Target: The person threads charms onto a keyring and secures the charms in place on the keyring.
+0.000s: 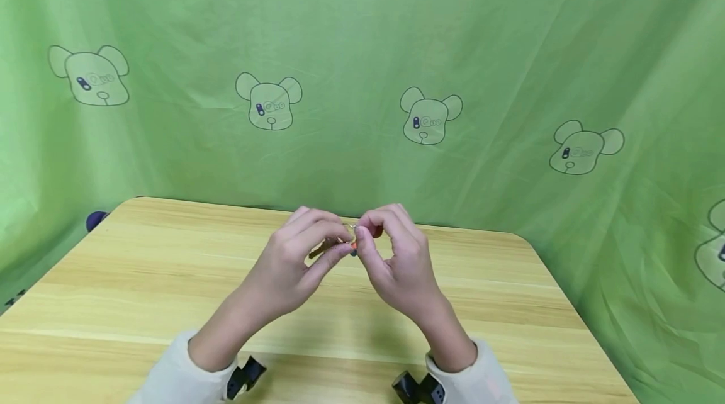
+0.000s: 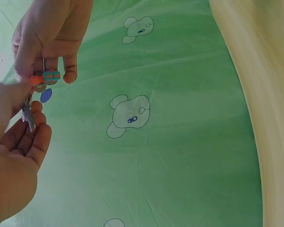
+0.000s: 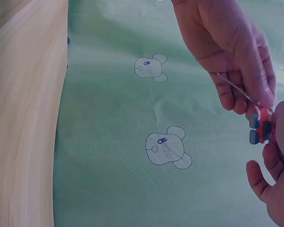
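Observation:
Both hands meet above the far middle of the table. My left hand (image 1: 297,259) holds a small bunch of metal keys (image 2: 28,116) between thumb and fingers; in the head view only a brownish key edge shows below its fingers. A thin wire key ring (image 1: 350,226) spans the gap between the hands, and my right hand (image 1: 399,259) pinches it with thumb and forefinger. At the right fingertips is a small orange and teal figure charm (image 3: 260,127). In the right wrist view, one key (image 3: 239,88) lies edge-on along the left fingers. The fingers partly hide the ring.
A light wood table (image 1: 481,322) with rounded far corners lies under the hands. Behind it hangs a green drape (image 1: 351,26) printed with bear heads. A purple round shape (image 1: 96,220) shows past the table's left edge. Black wrist cameras (image 1: 246,375) sit at both cuffs.

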A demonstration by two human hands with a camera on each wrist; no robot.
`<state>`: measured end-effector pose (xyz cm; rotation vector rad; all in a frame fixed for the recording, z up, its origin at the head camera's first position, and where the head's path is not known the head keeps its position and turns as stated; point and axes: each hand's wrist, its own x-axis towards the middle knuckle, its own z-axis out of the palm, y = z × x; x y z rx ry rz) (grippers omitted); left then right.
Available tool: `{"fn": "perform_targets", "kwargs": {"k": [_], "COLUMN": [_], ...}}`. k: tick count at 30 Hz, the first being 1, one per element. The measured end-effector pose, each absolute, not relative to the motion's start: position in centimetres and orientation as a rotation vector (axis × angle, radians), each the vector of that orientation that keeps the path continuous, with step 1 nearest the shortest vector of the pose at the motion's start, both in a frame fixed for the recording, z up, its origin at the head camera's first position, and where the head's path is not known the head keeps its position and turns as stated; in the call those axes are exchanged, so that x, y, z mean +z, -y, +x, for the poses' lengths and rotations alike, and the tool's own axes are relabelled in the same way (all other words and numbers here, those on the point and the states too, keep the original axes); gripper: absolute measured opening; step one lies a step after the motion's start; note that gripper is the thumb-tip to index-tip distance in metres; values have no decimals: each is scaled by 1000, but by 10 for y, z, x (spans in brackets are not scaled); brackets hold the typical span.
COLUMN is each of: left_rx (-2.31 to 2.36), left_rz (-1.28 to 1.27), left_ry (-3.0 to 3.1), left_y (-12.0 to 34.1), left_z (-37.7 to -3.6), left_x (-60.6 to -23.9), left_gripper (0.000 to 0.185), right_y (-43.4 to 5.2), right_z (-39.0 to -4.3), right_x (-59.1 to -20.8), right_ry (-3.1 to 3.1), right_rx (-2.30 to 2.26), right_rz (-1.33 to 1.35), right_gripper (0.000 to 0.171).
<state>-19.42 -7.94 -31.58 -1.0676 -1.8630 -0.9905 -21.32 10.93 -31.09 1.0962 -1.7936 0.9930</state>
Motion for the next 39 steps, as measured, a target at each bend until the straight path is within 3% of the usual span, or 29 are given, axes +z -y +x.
{"fn": "perform_targets", "kwargs": {"k": [17,25,33,39], "left_rx": [-974,-1012,-1020,-1026], "left_rz": [-1091,-1110,-1100,-1088], "left_ry": [1858,1867,1784,1763], "left_y": [81,78,76,76], "left_z": [-193,-193,-195,-195], "left_x": [-314,-316,-317,-316], "left_gripper": [15,4,24,8], "right_y": [-111,-111,-109,-110], "right_z": [-212,-215,-215,-214], "right_x": [-309,-311,-311,-310], "right_ry": [1777,1763,1770,1763], "right_rx": [954,916,890,888], "right_rz": [1117,1088,1101,1108], "right_gripper": [10,8,6,6]}}
